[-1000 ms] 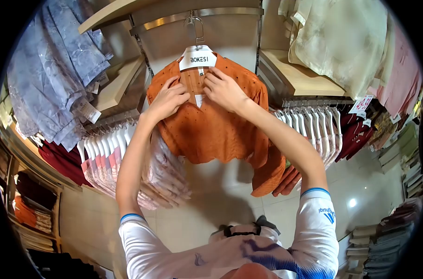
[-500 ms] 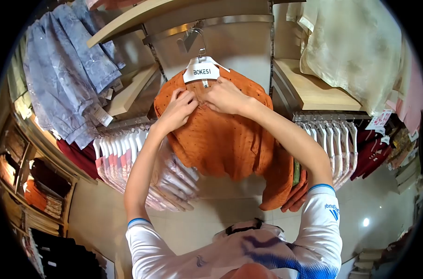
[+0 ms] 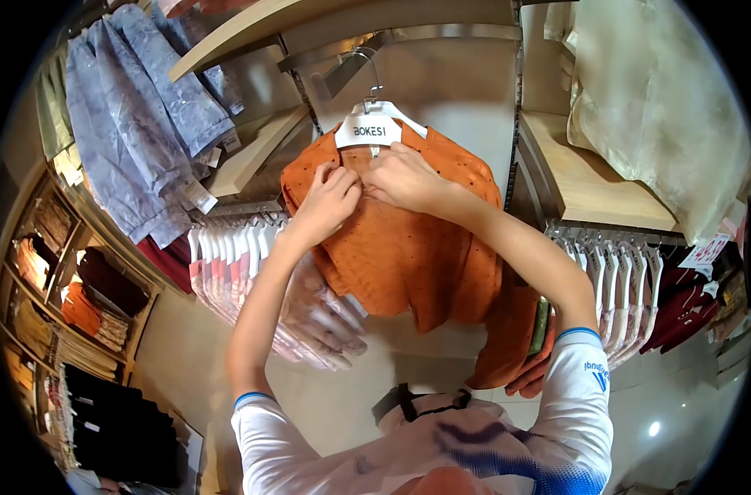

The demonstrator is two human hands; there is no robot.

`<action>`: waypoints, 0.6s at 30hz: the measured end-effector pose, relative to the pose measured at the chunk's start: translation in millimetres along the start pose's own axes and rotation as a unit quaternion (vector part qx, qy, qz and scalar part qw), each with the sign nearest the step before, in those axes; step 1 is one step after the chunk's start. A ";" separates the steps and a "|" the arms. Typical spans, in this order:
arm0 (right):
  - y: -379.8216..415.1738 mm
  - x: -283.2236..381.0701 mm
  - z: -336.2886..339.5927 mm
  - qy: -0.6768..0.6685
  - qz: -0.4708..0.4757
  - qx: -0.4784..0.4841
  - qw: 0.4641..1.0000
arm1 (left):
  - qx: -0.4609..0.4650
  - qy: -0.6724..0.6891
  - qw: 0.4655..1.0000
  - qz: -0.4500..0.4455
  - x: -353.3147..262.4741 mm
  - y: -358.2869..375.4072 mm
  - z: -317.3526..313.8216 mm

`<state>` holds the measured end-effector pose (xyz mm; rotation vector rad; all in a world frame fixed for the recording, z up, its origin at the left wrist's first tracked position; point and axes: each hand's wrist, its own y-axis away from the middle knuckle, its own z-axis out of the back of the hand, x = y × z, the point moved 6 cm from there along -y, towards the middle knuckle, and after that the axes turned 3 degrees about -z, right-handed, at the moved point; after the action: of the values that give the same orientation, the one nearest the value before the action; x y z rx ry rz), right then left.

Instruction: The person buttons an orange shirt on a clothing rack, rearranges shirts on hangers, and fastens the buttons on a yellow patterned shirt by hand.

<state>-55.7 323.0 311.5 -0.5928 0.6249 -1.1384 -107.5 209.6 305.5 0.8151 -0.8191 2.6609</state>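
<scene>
An orange dotted shirt (image 3: 416, 272) hangs by its white hanger (image 3: 369, 130), marked BOKESI, from a metal hook on the wall. Both hands are at the neck opening, just below the hanger's label. With curled fingers my left hand (image 3: 332, 200) pinches the left side of the shirt's front. My right hand (image 3: 410, 178) is closed on the cloth beside it, knuckles up, the two hands almost touching. What lies under the fingertips, a button or only the edge, is hidden. More orange and green garments (image 3: 540, 326) hang behind at the lower right.
White hangers with pink and pale clothes (image 3: 235, 264) hang on the left, more (image 3: 614, 280) on the right. Wooden shelves (image 3: 594, 169) flank the wall. Blue floral trousers (image 3: 136, 124) hang at upper left, a pale sheer garment (image 3: 652, 107) at upper right.
The view has shifted, so the shirt and shelves appear slightly farther right. Both hands stay at the shirt's neckline, their grip much the same.
</scene>
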 end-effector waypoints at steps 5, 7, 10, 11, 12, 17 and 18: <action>2.2 5.1 -2.5 0.020 -0.012 -0.001 1.000 | 0.051 -0.039 0.997 -0.042 -0.8 3.3 0.7; 0.8 9.3 -4.0 0.018 -0.022 -0.009 1.000 | 0.054 -0.032 0.996 -0.065 -2.2 3.3 9.6; -1.4 11.4 1.1 0.031 -0.004 -0.023 0.999 | 0.023 -0.042 0.995 -0.085 2.2 6.7 9.4; -1.4 11.9 -0.3 0.033 -0.006 -0.015 0.999 | 0.026 -0.046 0.995 -0.088 1.2 10.0 7.9; -2.1 11.8 -1.1 0.045 -0.013 -0.012 0.999 | 0.027 -0.050 0.995 -0.083 3.3 9.6 8.2; -12.1 11.9 3.8 0.106 -0.038 0.016 0.994 | -0.018 -0.004 0.997 -0.071 13.6 7.3 3.2; -13.0 11.9 3.4 0.096 -0.051 0.015 0.994 | -0.042 0.012 0.997 -0.060 18.0 6.7 1.9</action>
<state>-58.0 308.1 321.4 -0.4973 0.7474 -1.3089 -123.9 204.2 314.2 0.7843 -0.8420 2.5097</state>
